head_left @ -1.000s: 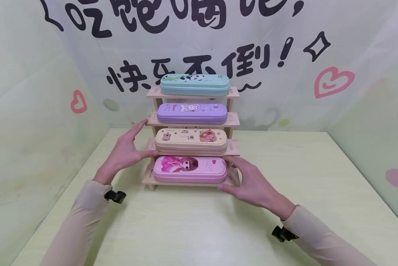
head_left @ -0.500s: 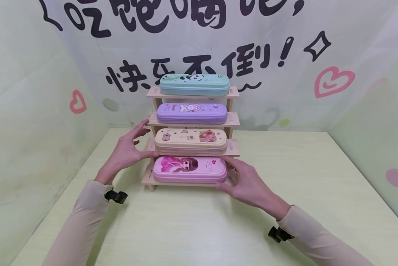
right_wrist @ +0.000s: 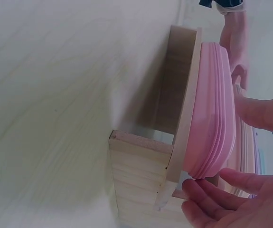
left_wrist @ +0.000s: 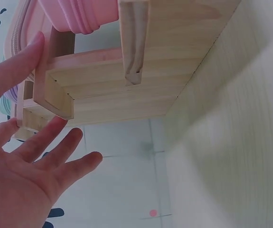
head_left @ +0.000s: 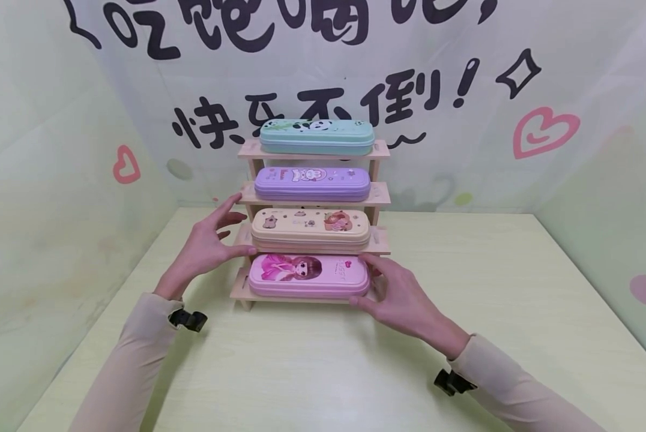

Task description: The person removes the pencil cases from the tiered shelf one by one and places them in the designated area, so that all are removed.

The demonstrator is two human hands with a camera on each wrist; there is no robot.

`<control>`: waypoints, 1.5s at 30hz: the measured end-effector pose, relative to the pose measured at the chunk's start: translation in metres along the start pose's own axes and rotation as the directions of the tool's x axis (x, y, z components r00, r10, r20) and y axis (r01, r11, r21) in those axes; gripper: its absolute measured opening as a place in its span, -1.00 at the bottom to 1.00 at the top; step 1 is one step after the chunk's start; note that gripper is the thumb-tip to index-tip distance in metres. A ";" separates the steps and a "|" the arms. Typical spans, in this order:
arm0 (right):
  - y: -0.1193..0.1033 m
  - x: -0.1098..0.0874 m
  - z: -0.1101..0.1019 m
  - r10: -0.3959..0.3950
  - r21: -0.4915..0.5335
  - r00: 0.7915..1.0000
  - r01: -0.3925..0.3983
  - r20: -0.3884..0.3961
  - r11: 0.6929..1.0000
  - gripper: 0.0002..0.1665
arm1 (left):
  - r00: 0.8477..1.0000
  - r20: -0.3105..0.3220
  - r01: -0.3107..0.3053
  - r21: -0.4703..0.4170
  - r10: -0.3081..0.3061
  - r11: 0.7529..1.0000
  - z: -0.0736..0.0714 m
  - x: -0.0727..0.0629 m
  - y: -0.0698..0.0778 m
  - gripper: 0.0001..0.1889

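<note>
A pink zippered pencil case point(head_left: 308, 276) with a doll picture lies on the lowest step of a four-tier wooden rack point(head_left: 378, 241). My right hand point(head_left: 401, 294) grips its right end, thumb at the front edge and index finger at the back corner. In the right wrist view, fingertips touch the end of the pink case point(right_wrist: 211, 114). Spread fingers of my left hand point(head_left: 201, 243) reach to the rack's left side: the thumb rests at the second step's end and the index finger touches the step above. In the left wrist view, the other fingers stand apart from the wood.
Above the pink case, the steps bear a cream pencil case point(head_left: 309, 229), a purple one point(head_left: 312, 183) and a mint panda one point(head_left: 316, 137). The rack stands on a pale wooden table point(head_left: 301, 366). A printed cloth point(head_left: 436, 174) hangs close behind.
My right hand has shifted slightly left, closer round the pink case's end. Fingers of my left hand have spread a little, with more of them showing. The cases look much the same.
</note>
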State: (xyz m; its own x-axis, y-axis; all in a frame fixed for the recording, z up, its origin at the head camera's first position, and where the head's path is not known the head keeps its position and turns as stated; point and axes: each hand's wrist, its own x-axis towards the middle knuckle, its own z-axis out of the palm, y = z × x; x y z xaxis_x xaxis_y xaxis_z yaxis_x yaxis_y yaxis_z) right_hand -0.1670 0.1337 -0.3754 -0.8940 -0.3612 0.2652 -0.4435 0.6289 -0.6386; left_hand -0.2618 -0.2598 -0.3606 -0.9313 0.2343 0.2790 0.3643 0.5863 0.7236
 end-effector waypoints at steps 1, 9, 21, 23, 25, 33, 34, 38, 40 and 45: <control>0.000 0.000 0.000 0.002 -0.003 1.000 -0.002 0.001 1.000 0.01 | 1.000 0.001 0.000 -0.005 0.000 1.000 0.000 0.000 0.000 0.25; -0.001 0.002 0.002 -0.026 -0.002 1.000 0.026 0.008 1.000 -0.03 | 1.000 0.006 -0.007 -0.057 0.007 0.998 -0.001 0.000 0.000 0.24; -0.002 0.012 0.007 -0.048 0.001 0.999 0.048 0.008 0.999 -0.05 | 1.000 0.003 -0.001 -0.077 0.001 0.997 -0.001 0.001 0.000 0.23; -0.001 0.012 0.008 -0.049 -0.001 0.999 0.049 0.004 0.999 -0.06 | 1.000 0.004 0.002 -0.077 -0.002 0.997 -0.001 0.001 0.000 0.23; 0.000 0.012 0.008 -0.062 -0.001 0.998 0.062 -0.006 0.998 -0.07 | 1.000 0.005 0.006 -0.076 -0.006 0.997 -0.001 0.001 0.000 0.23; 0.004 0.010 0.008 -0.077 -0.030 0.997 0.077 -0.004 0.997 -0.05 | 1.000 0.008 0.015 -0.079 -0.015 0.997 0.000 -0.001 -0.002 0.22; 0.004 0.010 0.007 -0.071 -0.031 0.997 0.071 0.002 0.997 -0.05 | 1.000 0.008 0.015 -0.078 -0.015 0.997 0.000 -0.001 -0.002 0.22; 0.004 0.010 0.004 -0.061 -0.022 0.998 0.062 0.017 0.998 -0.06 | 1.000 0.007 0.014 -0.080 -0.013 0.997 0.000 0.000 -0.002 0.22; 0.003 0.010 0.004 -0.053 -0.010 0.998 0.054 0.026 0.999 -0.04 | 1.000 0.006 0.012 -0.079 -0.012 0.997 0.000 0.000 -0.002 0.22; 0.004 0.011 0.004 -0.027 0.000 0.999 0.027 0.048 1.000 -0.01 | 1.000 0.011 0.022 -0.082 -0.021 0.996 -0.001 -0.001 -0.001 0.21</control>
State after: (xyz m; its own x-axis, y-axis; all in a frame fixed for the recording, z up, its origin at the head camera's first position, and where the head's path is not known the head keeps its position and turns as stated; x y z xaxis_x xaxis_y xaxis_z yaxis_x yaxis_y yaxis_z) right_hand -0.1780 0.1291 -0.3779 -0.8777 -0.4103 0.2476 -0.4673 0.6187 -0.6316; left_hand -0.2617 -0.2612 -0.3615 -0.9387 0.2300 0.2569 0.3419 0.5254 0.7792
